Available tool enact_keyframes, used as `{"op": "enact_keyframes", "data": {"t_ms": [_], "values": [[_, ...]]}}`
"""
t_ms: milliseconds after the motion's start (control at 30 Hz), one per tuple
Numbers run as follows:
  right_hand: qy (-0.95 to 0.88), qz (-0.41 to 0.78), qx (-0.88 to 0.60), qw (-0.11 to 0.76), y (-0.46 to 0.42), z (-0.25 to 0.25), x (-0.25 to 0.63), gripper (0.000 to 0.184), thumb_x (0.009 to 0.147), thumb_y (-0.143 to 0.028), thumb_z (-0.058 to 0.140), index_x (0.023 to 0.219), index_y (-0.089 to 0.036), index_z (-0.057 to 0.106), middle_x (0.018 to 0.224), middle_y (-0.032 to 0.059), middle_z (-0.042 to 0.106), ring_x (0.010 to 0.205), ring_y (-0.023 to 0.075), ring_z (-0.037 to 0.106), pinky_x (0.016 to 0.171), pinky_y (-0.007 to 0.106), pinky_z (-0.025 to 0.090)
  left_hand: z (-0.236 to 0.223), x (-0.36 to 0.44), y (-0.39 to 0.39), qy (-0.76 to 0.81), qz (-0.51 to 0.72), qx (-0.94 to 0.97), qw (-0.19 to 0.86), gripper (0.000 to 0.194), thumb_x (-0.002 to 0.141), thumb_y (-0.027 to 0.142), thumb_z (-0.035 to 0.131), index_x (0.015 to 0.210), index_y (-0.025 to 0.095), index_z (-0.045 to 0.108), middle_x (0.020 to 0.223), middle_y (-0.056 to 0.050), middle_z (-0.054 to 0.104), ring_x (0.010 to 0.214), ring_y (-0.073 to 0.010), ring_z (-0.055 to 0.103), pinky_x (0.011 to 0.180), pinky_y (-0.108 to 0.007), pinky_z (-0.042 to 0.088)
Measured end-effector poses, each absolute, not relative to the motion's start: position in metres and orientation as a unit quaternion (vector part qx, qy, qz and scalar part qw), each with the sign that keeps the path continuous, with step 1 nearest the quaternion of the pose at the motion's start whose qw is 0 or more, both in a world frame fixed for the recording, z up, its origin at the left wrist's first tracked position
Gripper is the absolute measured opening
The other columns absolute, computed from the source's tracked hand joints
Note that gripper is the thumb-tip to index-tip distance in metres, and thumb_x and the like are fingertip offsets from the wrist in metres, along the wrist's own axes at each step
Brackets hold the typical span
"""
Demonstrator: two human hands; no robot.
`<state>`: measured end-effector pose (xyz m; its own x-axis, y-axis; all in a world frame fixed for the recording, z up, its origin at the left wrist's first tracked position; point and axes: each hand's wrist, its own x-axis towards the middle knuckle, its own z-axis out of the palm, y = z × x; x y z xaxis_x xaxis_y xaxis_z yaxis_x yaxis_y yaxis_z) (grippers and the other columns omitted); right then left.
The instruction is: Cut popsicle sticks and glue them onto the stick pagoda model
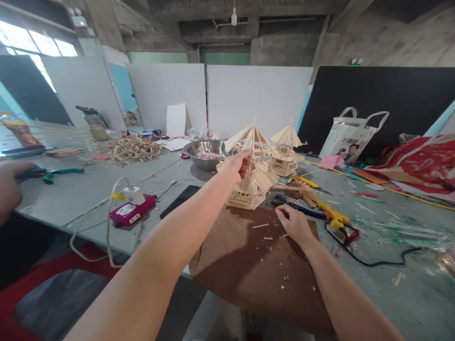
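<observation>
My left hand (239, 166) reaches out to a pagoda model (249, 189) built of thin wooden sticks. Its fingers are curled in at the upper storey, just under the pointed roof, and seem to grip the model there; the exact contact is hidden. Low over the brown mat (227, 251), my right hand (294, 221) is closed with thumb and fingers together. Whatever it may hold is too small to make out. Dark-handled pliers (305, 210) lie just beyond it. A second stick pagoda (284, 151) stands behind the first. Short stick bits (261, 226) and crumbs are scattered on the mat.
A steel bowl (202, 161) stands behind the model. Left are a pile of sticks (131, 149), a magenta power strip (133, 211) with a white cable, and another person's hand (10, 184) near teal-handled pliers (62, 174). A yellow glue gun (334, 215) trails a black cord at right.
</observation>
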<state>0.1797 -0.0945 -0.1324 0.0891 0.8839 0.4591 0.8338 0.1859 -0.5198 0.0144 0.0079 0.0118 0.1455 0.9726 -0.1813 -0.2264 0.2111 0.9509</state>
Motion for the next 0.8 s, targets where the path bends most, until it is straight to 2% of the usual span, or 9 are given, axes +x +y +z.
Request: {"op": "enact_keyframes", "data": {"t_ms": [533,800], "values": [[-0.676,0.04,-0.639,0.365,-0.095,-0.131,0.179,0.025,0.075,-0.033,0.036,0.078,-0.02,0.057,0.071,0.0017,0.062,0.065,0.0156,0.056,0.059,0.024,0.038,0.001,0.007,0.002,0.355,0.467,0.415,0.695,0.022,0.054,0.031,0.065,0.056,0.014,0.053,0.04,0.005,0.045,0.027,-0.0012,0.03,0.031,-0.017,0.016],[-0.643,-0.002,-0.683,0.347,-0.096,-0.121,0.187,0.025,0.075,-0.032,0.036,0.08,-0.021,0.057,0.079,0.004,0.063,0.071,0.0172,0.056,0.062,0.026,0.039,-0.034,-0.003,-0.036,0.317,0.478,0.514,0.638,0.025,0.057,0.037,0.061,0.059,0.013,0.053,0.048,0.004,0.049,0.029,-0.0016,0.035,0.03,-0.017,0.02]]}}
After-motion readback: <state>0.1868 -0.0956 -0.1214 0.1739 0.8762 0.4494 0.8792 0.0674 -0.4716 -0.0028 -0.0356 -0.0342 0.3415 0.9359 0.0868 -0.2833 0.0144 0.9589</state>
